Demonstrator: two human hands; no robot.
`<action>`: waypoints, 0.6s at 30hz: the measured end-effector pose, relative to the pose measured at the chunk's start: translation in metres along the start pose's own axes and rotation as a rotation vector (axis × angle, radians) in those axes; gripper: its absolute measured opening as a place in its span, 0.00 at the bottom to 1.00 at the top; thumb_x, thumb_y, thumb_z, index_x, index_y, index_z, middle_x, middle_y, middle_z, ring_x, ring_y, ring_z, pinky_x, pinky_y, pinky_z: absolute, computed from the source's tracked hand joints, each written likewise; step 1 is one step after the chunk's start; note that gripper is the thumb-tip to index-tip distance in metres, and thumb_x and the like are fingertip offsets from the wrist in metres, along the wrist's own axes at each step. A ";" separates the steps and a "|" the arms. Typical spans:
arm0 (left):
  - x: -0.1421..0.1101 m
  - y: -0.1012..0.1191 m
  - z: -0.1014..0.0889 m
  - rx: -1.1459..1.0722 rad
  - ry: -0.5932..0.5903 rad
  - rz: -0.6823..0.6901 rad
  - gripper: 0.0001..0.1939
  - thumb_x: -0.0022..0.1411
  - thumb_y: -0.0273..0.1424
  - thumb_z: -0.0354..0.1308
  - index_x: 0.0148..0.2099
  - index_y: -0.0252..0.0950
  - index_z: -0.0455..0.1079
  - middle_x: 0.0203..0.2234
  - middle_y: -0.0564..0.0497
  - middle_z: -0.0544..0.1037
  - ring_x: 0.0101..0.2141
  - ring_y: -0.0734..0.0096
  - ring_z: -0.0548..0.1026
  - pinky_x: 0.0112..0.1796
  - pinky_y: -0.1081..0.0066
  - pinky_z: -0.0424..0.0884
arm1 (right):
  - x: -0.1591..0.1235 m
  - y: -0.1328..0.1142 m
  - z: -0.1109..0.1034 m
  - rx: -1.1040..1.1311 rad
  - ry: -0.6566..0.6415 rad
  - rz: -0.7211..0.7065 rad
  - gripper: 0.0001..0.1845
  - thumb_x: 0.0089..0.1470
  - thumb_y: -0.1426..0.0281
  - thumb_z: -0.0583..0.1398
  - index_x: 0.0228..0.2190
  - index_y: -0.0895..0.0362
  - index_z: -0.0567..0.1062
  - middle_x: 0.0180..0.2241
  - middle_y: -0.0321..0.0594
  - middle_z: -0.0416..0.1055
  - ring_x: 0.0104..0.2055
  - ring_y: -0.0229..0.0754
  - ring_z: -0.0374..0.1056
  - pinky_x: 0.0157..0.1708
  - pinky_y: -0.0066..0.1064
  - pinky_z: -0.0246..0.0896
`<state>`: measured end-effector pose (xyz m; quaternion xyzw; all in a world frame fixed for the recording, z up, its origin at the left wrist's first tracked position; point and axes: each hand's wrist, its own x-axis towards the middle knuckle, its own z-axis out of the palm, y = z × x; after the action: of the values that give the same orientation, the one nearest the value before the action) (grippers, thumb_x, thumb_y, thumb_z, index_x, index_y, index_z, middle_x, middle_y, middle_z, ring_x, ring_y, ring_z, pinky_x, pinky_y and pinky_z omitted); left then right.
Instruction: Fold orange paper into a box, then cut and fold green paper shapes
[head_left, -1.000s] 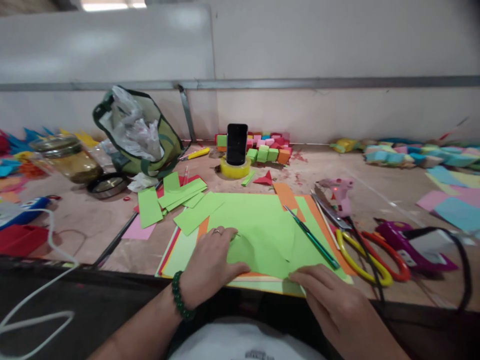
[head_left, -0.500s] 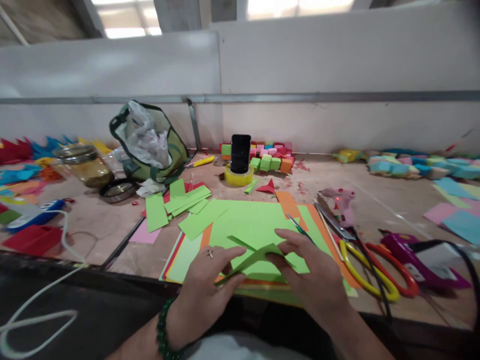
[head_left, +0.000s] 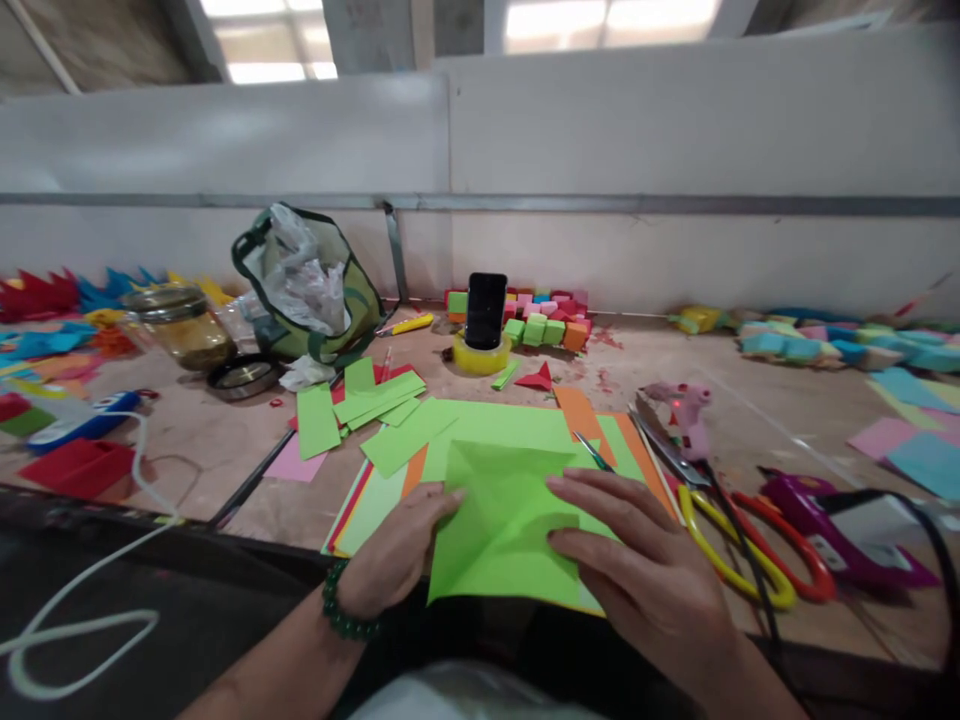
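A creased square of bright green paper (head_left: 504,535) is spread out in front of me, tilted up over the near edge of the table. At its left edge my left hand (head_left: 397,548) pinches it between thumb and fingers. My right hand (head_left: 654,565) grips the right edge, its fingers lying over the top face and its thumb hidden. Fold lines cross the middle of the square. Beneath it lies a stack of larger coloured sheets (head_left: 487,418), green on top. A small pointed tool, perhaps scissors (head_left: 592,452), rests just beyond my right fingers.
Large scissors (head_left: 781,590) with yellow and red handles, a pink glue gun (head_left: 691,418) and a purple tool (head_left: 825,525) lie at right. Cut green strips (head_left: 382,395) lie at left. Behind stand a phone (head_left: 486,310) on a tape roll (head_left: 481,357), a bag (head_left: 315,285) and a jar (head_left: 184,325).
The green paper, folded and seen nearly edge-on before, is now opened out into a flat square. My hands have moved apart to its left and right edges.
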<state>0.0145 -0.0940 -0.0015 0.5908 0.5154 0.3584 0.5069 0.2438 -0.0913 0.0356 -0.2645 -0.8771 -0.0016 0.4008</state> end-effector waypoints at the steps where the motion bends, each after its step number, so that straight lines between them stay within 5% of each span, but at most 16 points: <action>1: 0.002 -0.004 -0.002 0.084 0.030 0.039 0.21 0.69 0.38 0.41 0.44 0.36 0.73 0.30 0.44 0.80 0.30 0.63 0.78 0.30 0.66 0.75 | -0.004 0.001 0.001 0.040 -0.028 0.014 0.13 0.50 0.83 0.56 0.34 0.54 0.73 0.45 0.45 0.76 0.51 0.44 0.68 0.47 0.38 0.68; 4: 0.005 -0.011 -0.008 0.231 0.076 0.115 0.19 0.66 0.34 0.46 0.57 0.35 0.66 0.41 0.42 0.78 0.42 0.60 0.76 0.40 0.61 0.75 | -0.019 0.008 0.007 0.150 -0.113 0.155 0.12 0.49 0.82 0.56 0.32 0.55 0.70 0.39 0.44 0.78 0.43 0.41 0.73 0.41 0.31 0.70; 8: 0.001 -0.009 -0.017 0.659 0.209 0.424 0.37 0.57 0.18 0.45 0.68 0.38 0.46 0.64 0.44 0.57 0.64 0.60 0.50 0.61 0.50 0.49 | -0.036 0.015 0.018 0.144 -0.219 0.392 0.10 0.48 0.79 0.58 0.33 0.54 0.72 0.35 0.42 0.77 0.37 0.42 0.74 0.34 0.30 0.70; 12: -0.009 -0.001 -0.026 0.946 -0.211 0.547 0.44 0.50 0.12 0.43 0.66 0.50 0.50 0.63 0.53 0.58 0.64 0.63 0.50 0.61 0.43 0.41 | -0.039 0.017 0.020 0.057 -0.244 0.297 0.22 0.46 0.83 0.56 0.43 0.57 0.74 0.36 0.46 0.75 0.41 0.45 0.71 0.37 0.36 0.69; 18: -0.028 0.002 -0.024 1.085 0.085 0.672 0.48 0.50 0.13 0.47 0.69 0.47 0.37 0.68 0.47 0.39 0.66 0.49 0.40 0.59 0.40 0.43 | -0.032 0.020 0.016 0.049 -0.298 0.177 0.14 0.45 0.77 0.64 0.37 0.58 0.76 0.46 0.51 0.74 0.53 0.52 0.66 0.48 0.44 0.66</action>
<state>-0.0138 -0.1161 0.0085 0.8781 0.4297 0.2088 -0.0253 0.2592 -0.0852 -0.0016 -0.3282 -0.8999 0.0945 0.2713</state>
